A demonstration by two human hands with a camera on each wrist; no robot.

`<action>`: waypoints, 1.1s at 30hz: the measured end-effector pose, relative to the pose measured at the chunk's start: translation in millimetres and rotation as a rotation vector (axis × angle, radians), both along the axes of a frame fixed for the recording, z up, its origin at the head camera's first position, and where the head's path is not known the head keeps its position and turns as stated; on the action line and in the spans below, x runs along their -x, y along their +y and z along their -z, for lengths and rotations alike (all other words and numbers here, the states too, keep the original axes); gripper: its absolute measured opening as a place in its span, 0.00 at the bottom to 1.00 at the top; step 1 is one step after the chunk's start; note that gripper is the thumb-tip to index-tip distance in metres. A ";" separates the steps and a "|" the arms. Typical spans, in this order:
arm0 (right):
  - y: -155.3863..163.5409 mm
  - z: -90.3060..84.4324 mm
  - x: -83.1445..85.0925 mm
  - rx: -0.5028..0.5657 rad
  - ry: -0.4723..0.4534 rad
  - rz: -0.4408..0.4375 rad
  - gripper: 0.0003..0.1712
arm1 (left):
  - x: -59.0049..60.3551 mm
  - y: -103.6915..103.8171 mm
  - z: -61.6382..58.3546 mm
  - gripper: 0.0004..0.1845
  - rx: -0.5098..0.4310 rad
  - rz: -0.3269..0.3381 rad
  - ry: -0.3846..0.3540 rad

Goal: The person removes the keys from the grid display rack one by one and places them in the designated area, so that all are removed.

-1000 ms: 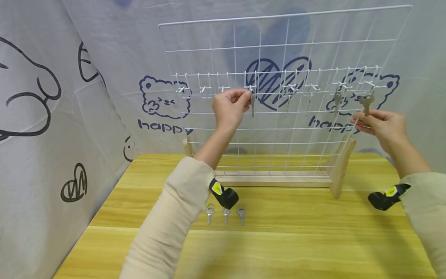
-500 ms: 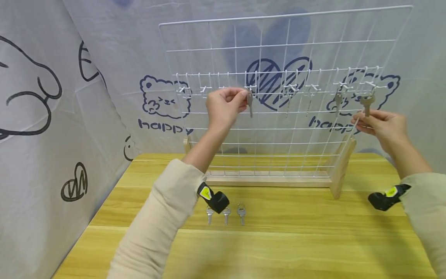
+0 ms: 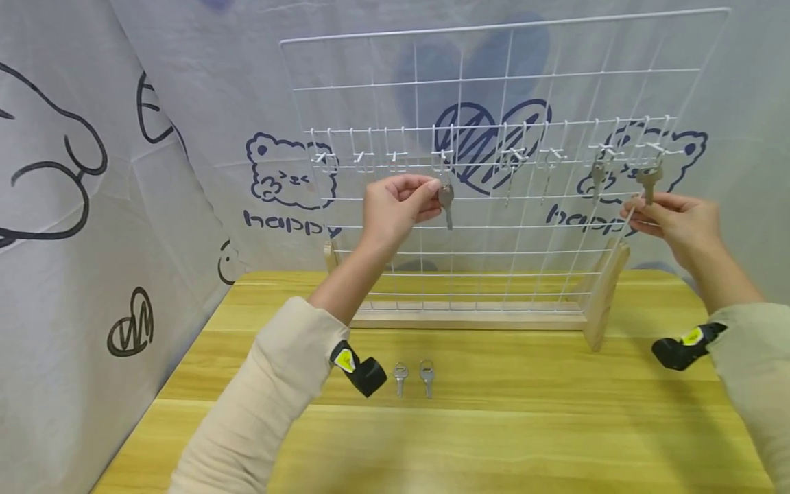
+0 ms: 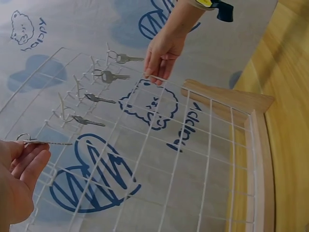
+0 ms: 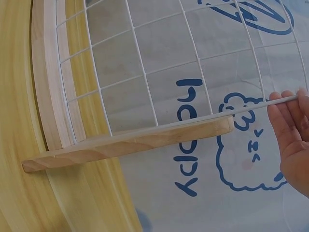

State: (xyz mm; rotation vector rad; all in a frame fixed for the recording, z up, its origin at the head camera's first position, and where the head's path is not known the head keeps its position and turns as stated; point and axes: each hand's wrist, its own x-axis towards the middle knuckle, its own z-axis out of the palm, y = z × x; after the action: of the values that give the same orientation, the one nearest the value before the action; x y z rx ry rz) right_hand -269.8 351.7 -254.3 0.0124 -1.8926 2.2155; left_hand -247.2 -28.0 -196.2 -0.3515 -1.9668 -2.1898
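While two spare keys [image 3: 413, 376] lie on the near table [image 3: 494, 439], the left hand [image 3: 395, 206] pinches a key [image 3: 446, 199] between its fingers, just below the hooks of the wire grid [image 3: 494, 89]. Farther right, the right hand [image 3: 679, 219] grips the grid's right edge wire.

1. The grid panel [image 3: 512, 75] is thin wire with a smooth white coating.
2. Below the grid, its base [image 3: 475, 319] is pale, matt, unpainted wood.
3. The key [image 3: 446, 199] in front of the grid is dull grey metal.
4. Under the grid, the table [image 3: 524, 425] shows yellow wood grain with a soft sheen.
5. Behind the grid, the backdrop [image 3: 204, 89] is creased, matt printed cloth.
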 end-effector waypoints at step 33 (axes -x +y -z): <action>10.2 -0.8 6.4 0.007 0.009 -0.136 0.07 | -26.8 2.7 172.1 0.10 0.160 0.324 -0.371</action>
State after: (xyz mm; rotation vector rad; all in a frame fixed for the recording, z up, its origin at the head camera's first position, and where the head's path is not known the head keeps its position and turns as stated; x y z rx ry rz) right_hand -276.2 362.0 -253.5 0.1544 -1.9323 2.3046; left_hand -220.3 -25.3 -368.3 -0.3243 -2.4413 -2.4424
